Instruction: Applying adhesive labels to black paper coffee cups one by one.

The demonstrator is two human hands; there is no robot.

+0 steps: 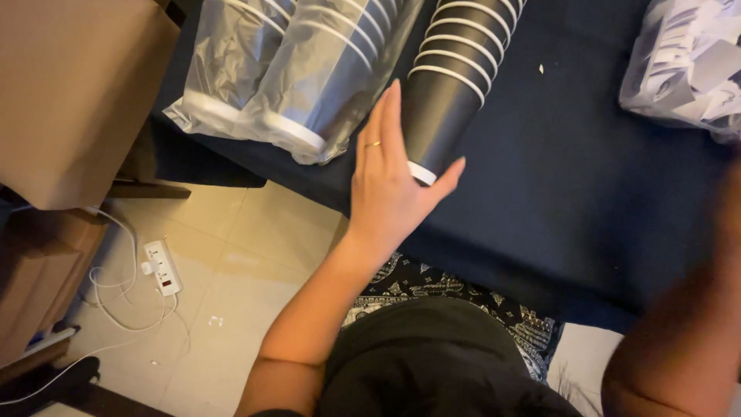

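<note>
Left hand (394, 181), centre frame, cups the base of the stack of black paper cups (455, 69), fingers spread, thumb under the bottom rim. Stack's long axis runs up-right across the dark blue bed (587, 177). Right hand (733, 193) blurred at right edge; grip cannot be told.

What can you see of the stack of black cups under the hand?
The stack of black cups is a nested column of dark, paper-looking cups with white rolled rims, lying tilted on the dark blue surface, its base end with a white rim pointing toward the person. The top runs out of frame. The left hand cups the base end, fingers along its side. A plastic-wrapped stack lies beside it.
</note>
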